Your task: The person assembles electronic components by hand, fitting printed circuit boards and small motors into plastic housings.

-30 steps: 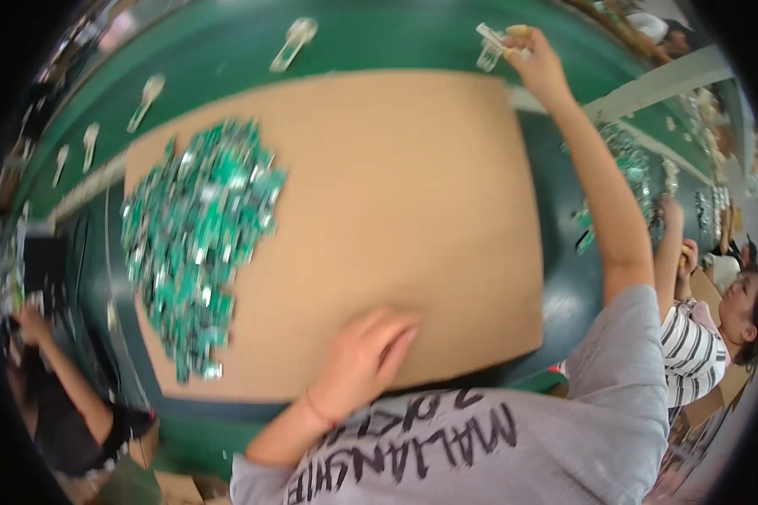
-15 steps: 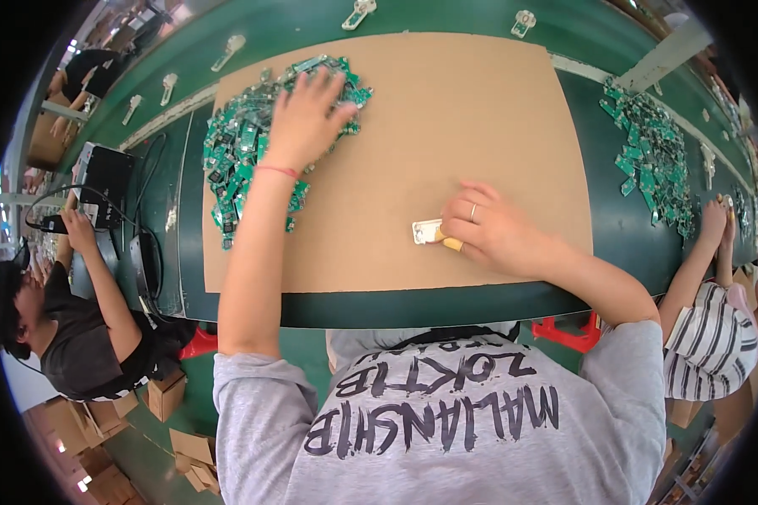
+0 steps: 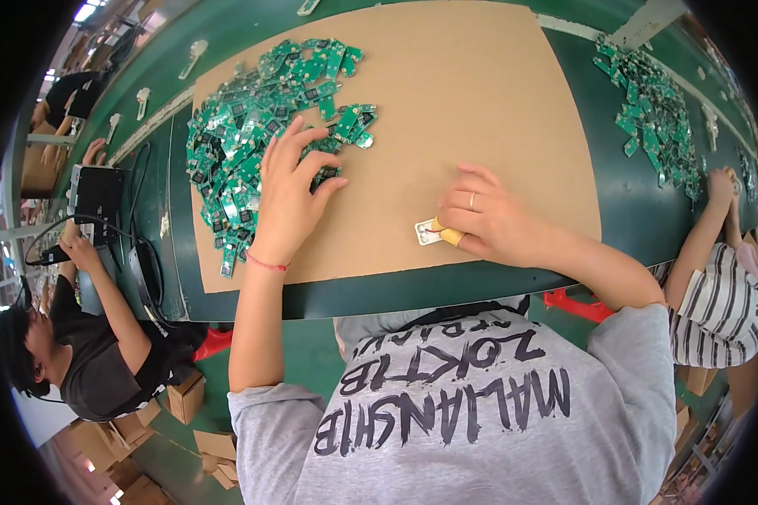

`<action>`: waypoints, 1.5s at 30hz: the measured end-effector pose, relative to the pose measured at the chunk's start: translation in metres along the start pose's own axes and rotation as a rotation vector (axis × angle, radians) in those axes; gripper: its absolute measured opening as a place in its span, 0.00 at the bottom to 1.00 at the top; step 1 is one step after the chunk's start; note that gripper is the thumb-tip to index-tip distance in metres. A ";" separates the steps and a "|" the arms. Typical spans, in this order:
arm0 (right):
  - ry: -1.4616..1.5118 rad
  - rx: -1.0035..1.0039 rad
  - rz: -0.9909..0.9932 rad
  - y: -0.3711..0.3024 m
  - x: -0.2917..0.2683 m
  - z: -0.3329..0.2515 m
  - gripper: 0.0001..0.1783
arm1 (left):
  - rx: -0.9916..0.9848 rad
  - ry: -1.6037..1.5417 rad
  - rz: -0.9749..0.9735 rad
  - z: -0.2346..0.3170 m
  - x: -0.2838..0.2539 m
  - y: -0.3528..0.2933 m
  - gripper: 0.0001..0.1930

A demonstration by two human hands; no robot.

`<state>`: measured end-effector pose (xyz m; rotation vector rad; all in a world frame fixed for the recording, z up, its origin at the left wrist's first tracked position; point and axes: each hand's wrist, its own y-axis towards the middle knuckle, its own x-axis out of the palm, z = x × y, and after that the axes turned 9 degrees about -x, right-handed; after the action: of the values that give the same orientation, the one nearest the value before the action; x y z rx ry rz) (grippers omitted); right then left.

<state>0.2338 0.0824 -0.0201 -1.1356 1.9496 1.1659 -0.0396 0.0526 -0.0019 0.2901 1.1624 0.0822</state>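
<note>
A heap of small green circuit boards (image 3: 240, 126) covers the left part of a brown cardboard sheet (image 3: 472, 93). My left hand (image 3: 295, 181) is over the heap's right edge, its fingers curved and apart, with no board gripped in it. Several boards (image 3: 355, 126) lie just beyond its fingertips, jutting to the right of the heap. Over the sheet's near right part, my right hand (image 3: 488, 215) pinches a small white plastic casing (image 3: 427, 232) with a thin red wire showing inside. Yellow coverings wrap some of its fingertips, and the fingers hide the casing's right end.
Another pile of green boards (image 3: 657, 118) lies on the dark green table (image 3: 577, 109) to the right. A black box (image 3: 97, 202) with cables stands at the left. Co-workers sit on both sides, and white plastic parts (image 3: 195, 59) line the far ledge.
My left hand has drawn back toward me from the far part of the heap. Some boards now stick out rightward from it. My right hand stays with the casing, and the view has shifted slightly.
</note>
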 end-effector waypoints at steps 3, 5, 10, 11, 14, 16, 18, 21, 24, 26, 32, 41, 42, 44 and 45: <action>0.009 0.023 -0.008 -0.002 -0.006 -0.004 0.09 | 0.038 0.058 0.156 0.009 -0.004 -0.001 0.09; 0.134 0.097 0.011 0.000 -0.012 -0.007 0.09 | -0.408 -0.466 0.056 0.015 -0.003 -0.008 0.09; 0.339 0.248 0.023 0.011 -0.026 -0.019 0.08 | -0.661 -1.838 -0.286 0.051 0.005 -0.020 0.09; 0.362 0.289 0.024 0.015 -0.030 -0.022 0.07 | -0.659 -1.910 -0.343 0.060 0.008 -0.022 0.09; 0.637 0.388 0.234 0.025 -0.033 -0.029 0.06 | -0.595 -2.001 -0.435 0.083 0.011 -0.028 0.09; 0.660 0.367 0.305 0.028 -0.030 -0.032 0.05 | -0.514 -2.014 -0.415 0.092 0.016 -0.031 0.09; 0.671 0.321 0.319 0.030 -0.032 -0.036 0.05 | -0.523 -2.011 -0.383 0.099 0.015 -0.031 0.09; 0.670 0.323 0.356 0.030 -0.031 -0.040 0.04 | -0.550 -1.962 -0.353 0.108 0.009 -0.031 0.10; 0.601 0.297 0.354 0.031 -0.032 -0.042 0.05 | -0.540 -1.933 -0.383 0.105 0.009 -0.034 0.09; 0.383 0.220 0.326 0.031 -0.035 -0.042 0.07 | -0.513 -1.947 -0.409 0.102 0.008 -0.035 0.09; -0.270 -0.066 0.360 0.036 -0.036 -0.041 0.13 | -0.654 -1.806 -0.374 0.116 0.003 -0.037 0.10; -0.429 -0.257 0.365 0.043 -0.040 -0.040 0.15 | -0.901 -2.076 -0.435 0.122 0.000 -0.039 0.14; -0.446 -0.269 0.366 0.043 -0.040 -0.039 0.15 | -0.898 -2.064 -0.417 0.123 -0.001 -0.039 0.14; -0.454 -0.290 0.367 0.044 -0.041 -0.038 0.14 | -0.895 -2.054 -0.397 0.123 -0.001 -0.040 0.14; -0.463 -0.312 0.368 0.044 -0.041 -0.037 0.14 | -0.853 -2.057 -0.432 0.122 -0.002 -0.041 0.15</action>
<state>0.2113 0.0749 0.0468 -0.5743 1.6849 1.7952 0.0678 -0.0100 0.0333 -0.6019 -0.9183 -0.1089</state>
